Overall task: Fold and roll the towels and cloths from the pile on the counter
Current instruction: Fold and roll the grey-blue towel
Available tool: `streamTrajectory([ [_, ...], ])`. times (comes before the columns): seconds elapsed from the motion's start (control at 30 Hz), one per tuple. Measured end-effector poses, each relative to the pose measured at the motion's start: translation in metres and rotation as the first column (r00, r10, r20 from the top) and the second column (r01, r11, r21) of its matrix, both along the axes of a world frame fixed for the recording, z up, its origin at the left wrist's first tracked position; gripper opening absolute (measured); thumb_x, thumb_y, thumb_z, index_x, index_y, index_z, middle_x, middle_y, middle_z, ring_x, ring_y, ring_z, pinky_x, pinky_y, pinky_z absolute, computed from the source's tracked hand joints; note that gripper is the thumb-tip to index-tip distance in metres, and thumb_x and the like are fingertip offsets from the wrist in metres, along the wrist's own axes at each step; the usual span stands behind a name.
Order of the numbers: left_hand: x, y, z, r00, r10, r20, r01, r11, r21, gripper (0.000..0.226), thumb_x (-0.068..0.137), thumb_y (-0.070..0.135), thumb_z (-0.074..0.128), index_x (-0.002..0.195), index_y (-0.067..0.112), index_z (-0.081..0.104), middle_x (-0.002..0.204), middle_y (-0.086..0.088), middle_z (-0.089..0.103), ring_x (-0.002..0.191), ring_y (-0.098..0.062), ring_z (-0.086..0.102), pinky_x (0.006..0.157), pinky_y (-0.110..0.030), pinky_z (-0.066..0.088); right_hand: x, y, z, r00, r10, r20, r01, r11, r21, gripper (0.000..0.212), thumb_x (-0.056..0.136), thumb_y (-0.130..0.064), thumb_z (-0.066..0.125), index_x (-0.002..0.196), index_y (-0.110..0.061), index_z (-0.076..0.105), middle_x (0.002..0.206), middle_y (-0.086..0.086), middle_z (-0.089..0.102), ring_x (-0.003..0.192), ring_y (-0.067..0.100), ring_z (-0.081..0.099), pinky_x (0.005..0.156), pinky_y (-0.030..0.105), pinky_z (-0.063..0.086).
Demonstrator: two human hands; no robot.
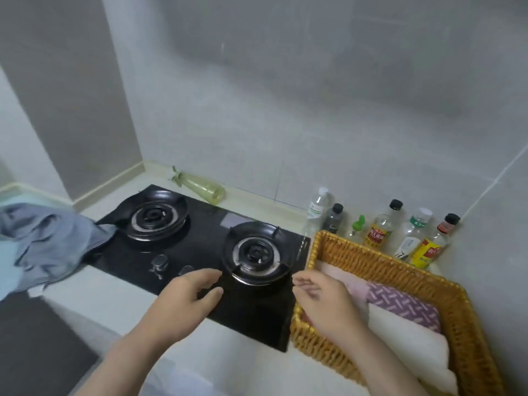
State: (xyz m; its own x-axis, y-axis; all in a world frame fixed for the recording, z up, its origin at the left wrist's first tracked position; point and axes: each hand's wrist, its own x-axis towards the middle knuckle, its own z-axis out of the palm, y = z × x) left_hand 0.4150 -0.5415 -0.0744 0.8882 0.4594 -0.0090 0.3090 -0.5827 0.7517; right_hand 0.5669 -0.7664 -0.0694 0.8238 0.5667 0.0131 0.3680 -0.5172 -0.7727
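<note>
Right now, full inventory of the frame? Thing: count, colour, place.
gas hob: 1, black, set in pale counter
burners: 2, black with silver rings, on hob
knobs: 2, silver, hob front
cloth pile: 1, grey-blue, left of hob, edge lapping onto it
wicker basket: 1, golden-yellow, right of hob
rolled towels: 3 visible, pink, purple patterned, white, in basket
upright bottles: 6, mostly clear, behind basket
lying bottle: 1, pale green, behind hob
mat: 1, dark grey, lower left
left hand: empty, over hob front
right hand: empty, at basket's left rim
</note>
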Motion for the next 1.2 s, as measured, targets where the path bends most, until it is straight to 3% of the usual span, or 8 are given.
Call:
streamTrajectory([
  [0.07,-0.046,0.016,0.006,0.998,0.056,-0.016,-0.056,0.998,0.012,0.023,0.092,0.029,0.061,0.110,0.043,0.057,0.108,0.026,0.060,0.104,0.005,0.058,0.070,-0.024,0.055,-0.036,0.025,0.002,0.997,0.040,-0.060,-0.037,0.998,0.051,0.017,0.090,-0.018,0.066,0.093,-0.035,0.067,0.089,-0.015,0.071,0.087,-0.004,0.064,0.078,0.012,0.050],
  [0.2,-0.128,0.045,0.010,0.988,0.151,-0.019,-0.151,0.988,-0.016,0.021,0.092,0.025,0.061,0.100,0.044,0.058,0.107,0.022,0.065,0.100,0.006,0.060,0.093,-0.021,0.048,-0.096,0.071,0.008,0.986,0.129,-0.107,-0.116,0.986,0.119,0.016,0.089,-0.017,0.066,0.090,-0.032,0.070,0.086,-0.009,0.072,0.084,-0.001,0.064,0.075,0.012,0.050],
  [0.53,-0.287,0.097,0.029,0.934,0.358,0.012,-0.358,0.933,0.020,0.017,0.089,0.033,0.061,0.102,0.044,0.063,0.104,0.028,0.067,0.096,0.015,0.060,0.092,-0.024,0.051,-0.215,0.162,0.041,0.933,0.353,-0.064,-0.339,0.926,0.168,0.017,0.091,-0.016,0.064,0.094,-0.032,0.069,0.096,-0.013,0.070,0.089,-0.007,0.063,0.078,0.011,0.049],
  [0.77,-0.331,0.111,0.032,0.894,0.448,-0.013,-0.448,0.893,0.044,0.017,0.091,0.030,0.059,0.101,0.043,0.061,0.107,0.024,0.066,0.098,0.009,0.061,0.092,-0.020,0.050,-0.253,0.209,0.040,0.883,0.468,-0.040,-0.458,0.877,0.146,0.019,0.092,-0.015,0.062,0.095,-0.033,0.066,0.096,-0.017,0.069,0.091,-0.013,0.059,0.075,0.004,0.046],
  [0.9,-0.344,0.127,0.031,0.870,0.492,-0.001,-0.492,0.870,0.038,0.026,0.089,0.024,0.060,0.079,0.048,0.059,0.091,0.036,0.065,0.091,0.015,0.059,0.083,-0.014,0.049,-0.259,0.244,0.031,0.859,0.511,-0.041,-0.501,0.854,0.143,0.019,0.093,-0.017,0.062,0.096,-0.034,0.065,0.097,-0.018,0.068,0.091,-0.010,0.060,0.073,0.004,0.045],
  [1.03,-0.344,0.156,0.024,0.859,0.511,-0.009,-0.511,0.859,0.033,0.024,0.092,0.023,0.059,0.088,0.046,0.057,0.095,0.033,0.062,0.094,0.018,0.056,0.077,0.000,0.040,-0.261,0.284,0.018,0.836,0.545,-0.067,-0.534,0.835,0.134,0.021,0.091,-0.016,0.062,0.094,-0.037,0.065,0.096,-0.016,0.069,0.090,-0.005,0.063,0.075,0.008,0.047],
  [1.13,-0.337,0.190,0.019,0.857,0.515,-0.012,-0.515,0.857,0.026,0.025,0.092,0.022,0.058,0.086,0.047,0.056,0.090,0.033,0.066,0.092,0.018,0.057,0.075,0.000,0.040,-0.254,0.317,0.009,0.827,0.555,-0.084,-0.545,0.830,0.122,0.021,0.090,-0.017,0.063,0.093,-0.038,0.065,0.096,-0.015,0.070,0.090,-0.002,0.064,0.078,0.013,0.049],
  [1.2,-0.329,0.211,0.018,0.863,0.505,-0.021,-0.504,0.863,0.023,0.026,0.093,0.020,0.056,0.086,0.045,0.057,0.094,0.044,0.057,0.094,0.021,0.053,0.075,0.000,0.041,-0.248,0.341,0.004,0.831,0.549,-0.088,-0.539,0.834,0.115,0.023,0.090,-0.017,0.063,0.091,-0.040,0.065,0.094,-0.014,0.071,0.089,-0.001,0.065,0.077,0.013,0.050],
])
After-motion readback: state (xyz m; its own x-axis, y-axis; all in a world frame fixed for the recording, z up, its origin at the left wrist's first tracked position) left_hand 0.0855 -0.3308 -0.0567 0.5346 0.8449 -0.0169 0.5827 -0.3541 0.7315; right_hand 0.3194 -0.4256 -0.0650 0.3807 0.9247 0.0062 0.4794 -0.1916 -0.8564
